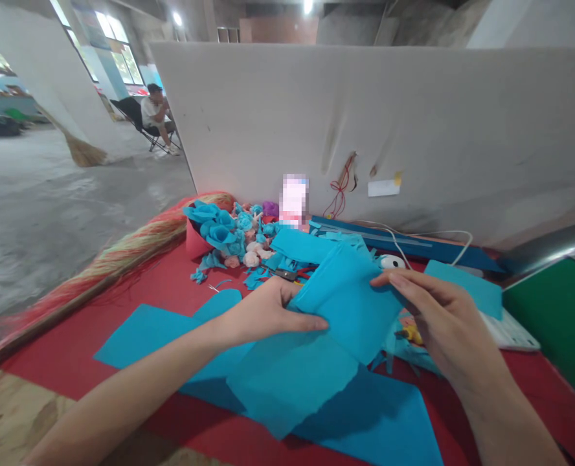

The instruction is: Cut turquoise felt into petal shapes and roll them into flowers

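A folded stack of blue crepe paper [346, 298] is held up over the table between my hands. My left hand [278, 314] is closed on its left edge, thumb lying on top. At the upper right corner, my right hand [438, 310] pinches the paper between thumb and fingers. A thinner blue sheet [292, 382] hangs below the stack. More flat blue sheets [384, 414] lie on the red tabletop [166, 414] underneath. Just behind my left hand are scissors or a cutter [285, 275], partly hidden by the paper.
Blue and pink paper flowers [248, 243] are heaped at the back beside a red cone [197, 239] with blue petals. A bundle of red and yellow strands [136, 239] runs along the left edge. A white board [268, 110] stands behind. A seated person [156, 113] is far left.
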{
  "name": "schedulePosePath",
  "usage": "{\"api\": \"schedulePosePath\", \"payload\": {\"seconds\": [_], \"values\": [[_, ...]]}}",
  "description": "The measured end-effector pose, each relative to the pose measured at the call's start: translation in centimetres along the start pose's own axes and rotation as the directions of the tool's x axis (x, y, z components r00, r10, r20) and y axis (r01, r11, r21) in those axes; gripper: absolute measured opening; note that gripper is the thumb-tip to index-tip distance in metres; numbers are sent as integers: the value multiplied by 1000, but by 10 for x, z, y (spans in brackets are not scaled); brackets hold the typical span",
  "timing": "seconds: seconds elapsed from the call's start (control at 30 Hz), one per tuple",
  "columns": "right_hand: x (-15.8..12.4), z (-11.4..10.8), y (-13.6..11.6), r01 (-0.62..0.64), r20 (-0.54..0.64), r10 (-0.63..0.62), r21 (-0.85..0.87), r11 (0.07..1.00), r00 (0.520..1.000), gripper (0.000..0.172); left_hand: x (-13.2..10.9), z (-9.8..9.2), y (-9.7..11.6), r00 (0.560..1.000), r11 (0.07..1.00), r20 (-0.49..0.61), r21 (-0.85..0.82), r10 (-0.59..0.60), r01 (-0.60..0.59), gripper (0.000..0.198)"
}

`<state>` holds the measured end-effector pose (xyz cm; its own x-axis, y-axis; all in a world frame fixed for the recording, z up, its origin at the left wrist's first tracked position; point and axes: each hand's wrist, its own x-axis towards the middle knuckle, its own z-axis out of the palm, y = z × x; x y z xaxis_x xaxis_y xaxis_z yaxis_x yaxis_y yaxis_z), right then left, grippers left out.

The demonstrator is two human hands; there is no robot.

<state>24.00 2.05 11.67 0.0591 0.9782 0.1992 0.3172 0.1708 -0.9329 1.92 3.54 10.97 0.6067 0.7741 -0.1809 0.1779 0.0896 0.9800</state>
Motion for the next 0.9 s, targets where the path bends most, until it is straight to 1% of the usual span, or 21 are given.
{"api": "schedulePosePath", "payload": {"seconds": [0.07, 0.2, 0.27, 0.3, 0.4, 0.47, 0.53, 0.57, 0.6, 0.63, 0.67, 0.7, 0.73, 0.77, 0.8, 0.87, 0.9], "values": [[0, -1, -3, -15, 48, 15, 3, 1000, 999, 22, -1, -1, 0, 1000, 1000, 1, -5, -6, 6, 18], [-1, -4, -7, -29, 168, 24, 24, 999, 985, 21, -3, -2, 2, 998, 999, 52, -50, 19, -16, 16], [0, -5, -7, -34, 214, 28, 25, 999, 976, 20, -4, -3, 4, 997, 999, 70, -24, 30, -28, 15], [0, -6, -6, -36, 225, 30, 25, 999, 974, 20, -5, -4, 5, 997, 999, 74, 8, 34, -35, 18], [1, -6, -4, -65, 225, 54, 41, 997, 973, 21, -6, -9, 7, 994, 990, 97, 120, 55, -67, 38], [1, -6, -4, -98, 218, 80, 74, 992, 973, 21, -7, -12, 7, 988, 978, 143, 188, 64, -90, 43], [-1, -5, -4, -131, 213, 104, 116, 985, 971, 20, -9, -14, 7, 982, 969, 173, 217, 78, -115, 35], [-1, -5, -5, -145, 207, 116, 132, 981, 971, 20, -9, -14, 7, 983, 970, 154, 209, 96, -128, 26], [-2, -4, -5, -157, 205, 126, 139, 978, 971, 21, -10, -14, 8, 985, 972, 119, 186, 123, -144, 21], [-3, -3, -5, -166, 209, 135, 137, 977, 969, 22, -10, -13, 8, 984, 974, 79, 151, 158, -168, 31], [-4, -1, -6, -169, 216, 139, 129, 977, 967, 23, -10, -12, 8, 980, 974, 49, 111, 191, -196, 46], [-5, 1, -6, -167, 226, 138, 115, 979, 964, 24, -11, -11, 8, 974, 971, 34, 75, 224, -226, 57], [-6, 3, -6, -161, 243, 133, 99, 982, 961, 25, -11, -10, 8, 966, 965, 31, 55, 255, -257, 61], [-7, 5, -7, -147, 261, 120, 84, 986, 958, 26, -12, -9, 9, 957, 955, 31, 61, 288, -289, 59], [-8, 8, -7, -131, 276, 107, 71, 989, 955, 27, -12, -9, 9, 949, 944, 26, 94, 314, -315, 50], [-12, 12, -10, -99, 315, 83, 34, 995, 946, 28, -15, -7, 10, 936, 914, -12, 220, 352, -341, 27], [-13, 14, -11, -95, 340, 85, 14, 995, 936, 28, -17, -6, 11, 931, 900, -42, 277, 362, -337, 20]]}}
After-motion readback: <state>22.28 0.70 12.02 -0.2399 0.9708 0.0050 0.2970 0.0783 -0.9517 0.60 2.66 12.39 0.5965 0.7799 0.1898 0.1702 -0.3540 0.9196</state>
